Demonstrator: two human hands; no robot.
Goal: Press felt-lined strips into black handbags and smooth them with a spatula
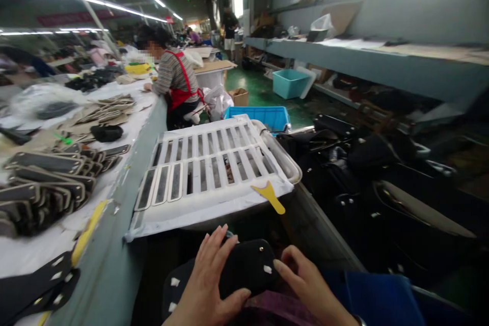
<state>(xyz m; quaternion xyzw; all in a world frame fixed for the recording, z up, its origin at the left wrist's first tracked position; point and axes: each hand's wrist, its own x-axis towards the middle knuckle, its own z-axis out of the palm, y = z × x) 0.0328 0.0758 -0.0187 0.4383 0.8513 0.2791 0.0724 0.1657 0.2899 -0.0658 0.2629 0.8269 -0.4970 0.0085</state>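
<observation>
basically, the black panel (248,267) sits low, in front of the wearer's body, with a metal stud (261,249) and a white tab (267,269) near its rounded right end. the left hand (208,285) lies across it, fingers spread and thumb apart; the right hand (307,280) has its thumb at the right edge, though i cannot tell whether its fingertips pinch it. it looks light and fairly stiff, perhaps a bit flexible, and unlikely to break or slip; the plain edges seem the best hold, clear of the stud. just beyond stands a white slotted rack (179,210) with a yellow flat tool (270,196) at its near edge. left of that, dark pieces (46,178) are heaped on the worktable (142,135).
</observation>
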